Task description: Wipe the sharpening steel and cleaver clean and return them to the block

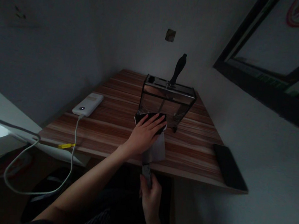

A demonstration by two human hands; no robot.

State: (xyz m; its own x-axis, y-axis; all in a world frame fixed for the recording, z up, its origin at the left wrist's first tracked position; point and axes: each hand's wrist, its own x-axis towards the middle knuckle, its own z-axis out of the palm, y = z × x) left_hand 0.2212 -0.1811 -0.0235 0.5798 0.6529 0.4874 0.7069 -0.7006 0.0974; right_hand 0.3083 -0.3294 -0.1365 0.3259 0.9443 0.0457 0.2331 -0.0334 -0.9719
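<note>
My right hand (151, 196) is closed round the grey handle of a cleaver (158, 150) at the table's front edge. Its broad blade points away from me, over the tabletop. My left hand (145, 133) lies with fingers stretched and slightly spread on a black pad-like piece with a whitish edge (140, 118), at the far end of the blade. What that piece is cannot be made out in the dim light. Just behind it stands a clear-sided knife block (164, 101) with a metal top. The black handle of another knife (180, 66) sticks up from its slot.
The wood-grain table (109, 125) stands in a corner against the walls. On its left lies a white power bank (88, 104) with a white cable (74, 142) hanging off the edge and a yellow tag (66, 146). A dark flat phone-like slab (230, 167) lies at the right edge.
</note>
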